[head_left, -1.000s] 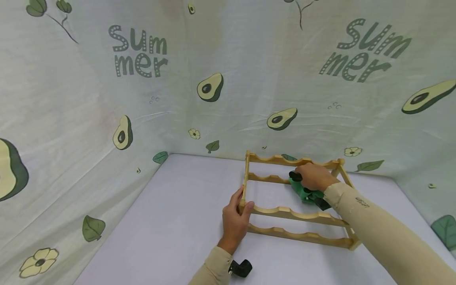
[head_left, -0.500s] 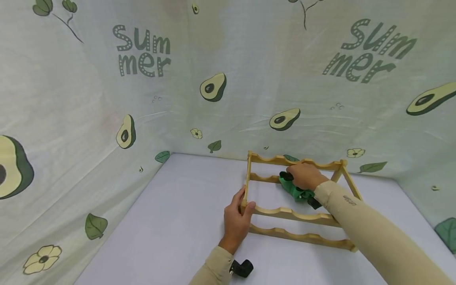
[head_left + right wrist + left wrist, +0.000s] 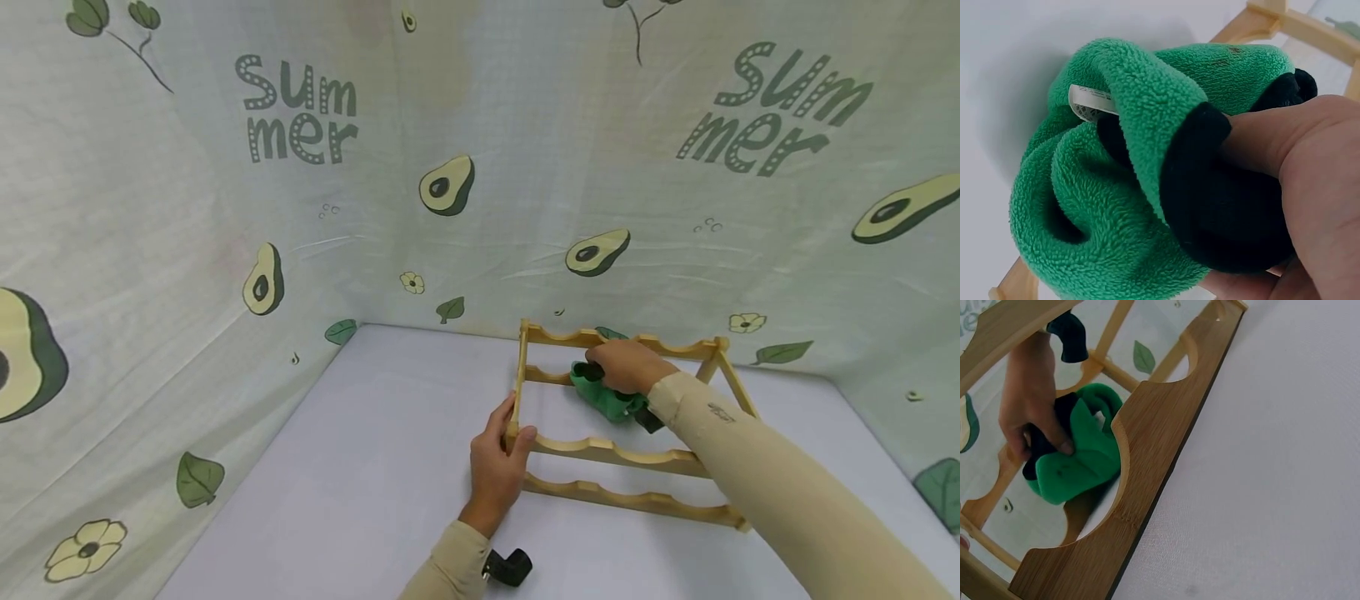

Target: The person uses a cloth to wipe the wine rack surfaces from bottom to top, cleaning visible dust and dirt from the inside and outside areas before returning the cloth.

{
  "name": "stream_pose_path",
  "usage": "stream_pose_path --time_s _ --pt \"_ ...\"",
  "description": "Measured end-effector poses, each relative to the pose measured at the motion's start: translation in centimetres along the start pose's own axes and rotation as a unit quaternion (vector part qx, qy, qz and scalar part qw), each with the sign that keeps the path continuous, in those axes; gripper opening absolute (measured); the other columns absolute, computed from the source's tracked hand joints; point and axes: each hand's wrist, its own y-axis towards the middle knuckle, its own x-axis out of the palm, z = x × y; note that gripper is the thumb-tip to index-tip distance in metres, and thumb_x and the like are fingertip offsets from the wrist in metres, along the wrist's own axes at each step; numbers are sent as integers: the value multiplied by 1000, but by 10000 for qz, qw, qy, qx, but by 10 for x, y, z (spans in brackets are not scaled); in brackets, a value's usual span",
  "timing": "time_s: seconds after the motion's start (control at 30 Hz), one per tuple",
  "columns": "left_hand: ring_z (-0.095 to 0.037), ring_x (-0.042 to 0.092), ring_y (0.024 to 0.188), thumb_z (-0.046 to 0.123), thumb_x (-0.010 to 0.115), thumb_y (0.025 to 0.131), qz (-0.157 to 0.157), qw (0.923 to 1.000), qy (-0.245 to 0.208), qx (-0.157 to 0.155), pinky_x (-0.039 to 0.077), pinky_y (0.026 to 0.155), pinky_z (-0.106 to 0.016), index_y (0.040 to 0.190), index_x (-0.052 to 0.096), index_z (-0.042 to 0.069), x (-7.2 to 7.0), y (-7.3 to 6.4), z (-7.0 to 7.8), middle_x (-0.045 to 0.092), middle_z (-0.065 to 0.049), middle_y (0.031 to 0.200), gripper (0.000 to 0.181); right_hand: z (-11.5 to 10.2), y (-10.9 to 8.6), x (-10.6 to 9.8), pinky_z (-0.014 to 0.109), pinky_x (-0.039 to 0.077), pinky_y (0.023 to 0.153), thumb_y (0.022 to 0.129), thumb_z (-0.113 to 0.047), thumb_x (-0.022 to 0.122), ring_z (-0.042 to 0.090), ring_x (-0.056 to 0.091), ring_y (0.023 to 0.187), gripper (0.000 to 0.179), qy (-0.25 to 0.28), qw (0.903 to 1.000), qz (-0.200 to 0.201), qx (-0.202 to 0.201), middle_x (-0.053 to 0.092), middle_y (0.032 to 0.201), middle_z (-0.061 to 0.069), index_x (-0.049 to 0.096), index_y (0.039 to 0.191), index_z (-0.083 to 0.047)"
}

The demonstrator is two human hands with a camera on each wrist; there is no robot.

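Note:
A wooden wine rack with scalloped rails stands on the white table. My left hand grips its near left corner, thumb over the top and fingers along the outer side. Inside the rack frame, my right hand holds a bunched green fleecy cloth with black trim. Up close in the right wrist view, thumb and fingers pinch the black part of the cloth, and a white label pokes out of its folds. In the left wrist view the cloth shows behind a scalloped rail.
Bare white tabletop stretches left of the rack. A printed curtain with avocados and lettering hangs behind and at the sides. A black wrist-camera piece sits by the left sleeve.
My right hand has moved left inside the rack, carrying the green cloth with it. My left hand keeps its grip on the corner, and the rack stays in place.

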Motion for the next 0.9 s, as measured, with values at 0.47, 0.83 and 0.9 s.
stream_pose_path --time_s 0.47,0.83,0.9 --pt "-6 53 69 21 71 95 -45 10000 -44 -51 49 61 -20 144 53 3 -1 0 6 65 -1 86 54 -30 22 5 37 49 71 90 -5 74 16 57 74 18 -28 9995 189 -249 67 90 1 70 106 -12" --pt "-22 64 113 19 70 95 2 10000 53 81 52 92 -33 143 54 3 -1 1 2 61 -12 135 53 -36 29 8 38 51 76 91 -11 73 16 58 78 21 323 9979 432 -359 65 95 2 66 111 -11" --pt "-23 63 114 19 70 95 -17 9999 45 99 52 92 -33 143 54 3 0 1 0 61 -12 136 53 -36 29 9 38 51 75 91 -10 73 16 57 77 20 431 9972 490 -374 65 93 1 66 109 -12"
